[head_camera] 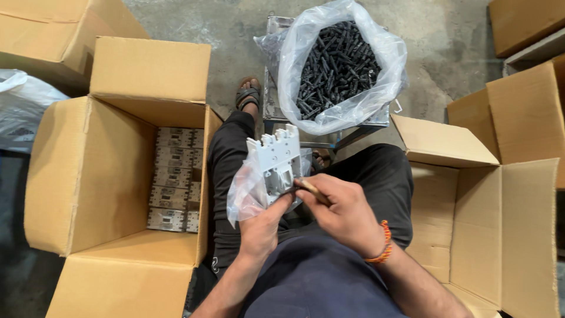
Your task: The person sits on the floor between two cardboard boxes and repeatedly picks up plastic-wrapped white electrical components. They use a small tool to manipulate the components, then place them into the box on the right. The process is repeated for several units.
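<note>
Left hand (259,227): clasps grey breaker housing (278,162) upright over the lap, steadying it. Right hand (344,209): pinches wooden-handled tool (312,189) against its face.

We see a matt grey plastic part (276,162) in a thin glossy bag (247,194). Beside it, matt brown cardboard boxes (88,176); beyond it, glossy clear plastic (353,106) holds dull black pieces (338,65) over rough concrete floor (235,35).

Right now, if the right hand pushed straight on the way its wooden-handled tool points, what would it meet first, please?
The right hand aims its wooden-handled tool up and left, at the white plastic unit held by the left hand. The tip seems already at that unit, so it would likely meet that first.
</note>
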